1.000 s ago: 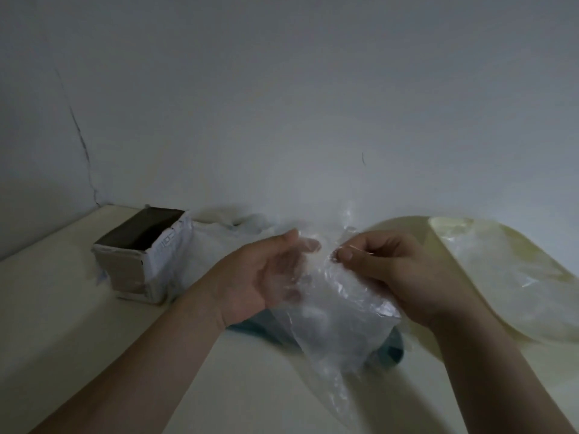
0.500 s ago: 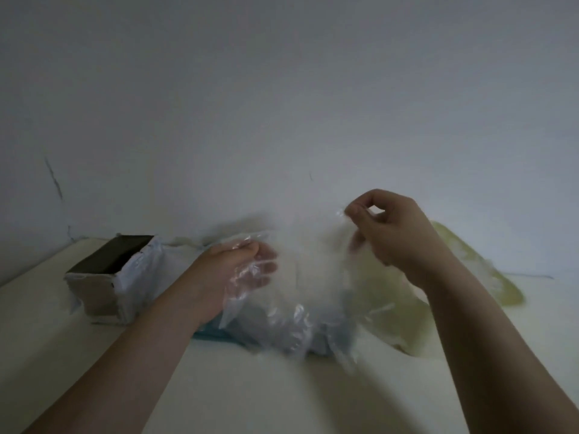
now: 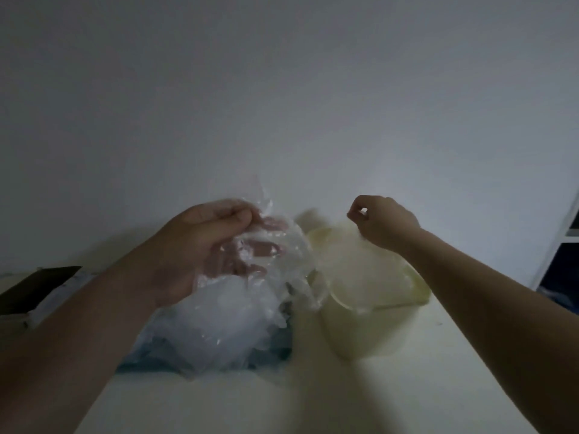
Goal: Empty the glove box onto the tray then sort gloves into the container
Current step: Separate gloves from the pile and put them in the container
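Note:
A heap of clear plastic gloves (image 3: 219, 327) lies on a blue tray (image 3: 141, 366), of which only the edges show. My left hand (image 3: 203, 249) is raised over the heap with its fingers closed on a crumpled clear glove (image 3: 282, 245). My right hand (image 3: 383, 222) hovers above the pale yellow container (image 3: 413, 292), thumb and forefinger pinched on a thin glove (image 3: 338, 242) that is a faint blur below the hand. The open cardboard glove box (image 3: 40, 289) sits at the far left, its inside dark.
Everything rests on a white table (image 3: 313, 402) against a plain white wall. A white shelf frame (image 3: 560, 242) with dark openings stands at the far right edge. The container stands just right of the tray, touching the gloves.
My hands have pulled apart. The right hand moved right with a thin glove to above the container, while the left hand rose and kept hold of a crumpled glove. The view shifted right.

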{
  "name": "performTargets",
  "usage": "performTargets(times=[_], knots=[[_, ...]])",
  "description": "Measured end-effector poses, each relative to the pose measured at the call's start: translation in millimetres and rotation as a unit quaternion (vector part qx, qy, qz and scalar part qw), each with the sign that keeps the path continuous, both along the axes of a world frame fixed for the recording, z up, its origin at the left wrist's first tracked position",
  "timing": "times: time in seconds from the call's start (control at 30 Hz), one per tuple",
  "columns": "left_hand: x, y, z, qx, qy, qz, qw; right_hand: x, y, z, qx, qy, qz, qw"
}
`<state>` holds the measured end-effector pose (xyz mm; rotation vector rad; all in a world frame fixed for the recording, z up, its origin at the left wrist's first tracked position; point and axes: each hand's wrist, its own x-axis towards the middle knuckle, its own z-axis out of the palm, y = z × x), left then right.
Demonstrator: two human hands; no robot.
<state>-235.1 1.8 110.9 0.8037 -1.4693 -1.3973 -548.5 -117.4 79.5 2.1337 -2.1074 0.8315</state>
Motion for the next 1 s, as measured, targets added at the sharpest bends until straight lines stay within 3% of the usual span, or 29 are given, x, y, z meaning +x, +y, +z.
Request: performTargets(times=[0.17, 0.27, 0.43, 0.57, 0.67, 0.8, 0.93, 1.0], knots=[[-40, -27, 12, -0.016, -0.045, -0.052, 0.998, 3, -19, -18, 0.035, 0.026, 0.012, 0.999], [-68, -62, 2, 0.026, -0.032, -0.074, 0.996, -7, -17, -13, 0.054, 0.014, 0.042, 0.998], [-118, -113, -20, 0.099, -0.094, 0.011, 0.991, -44, -3, 9, -0.018, -0.142, -0.005, 0.99], [-149, -135, -36, 0.11, -0.181, 0.041, 0.977, -47, 31, 26, -0.051, -0.159, 0.0, 0.986], [-168, -141, -46, 0.136, -0.171, 0.066, 0.974, -16, 66, 33, 0.056, -0.122, 0.077, 0.988], [-164, -144, -47, 0.174, -0.127, 0.12, 0.969, 25, 77, 24, 0.246, -0.035, 0.122, 0.961], [-133, -140, -43, 0.115, -0.076, 0.216, 0.967, 43, 47, -5, 0.304, 0.068, 0.11, 0.944], [-113, -130, -40, 0.091, -0.055, 0.214, 0.971, 46, 32, -22, 0.328, 0.104, 0.119, 0.931]])
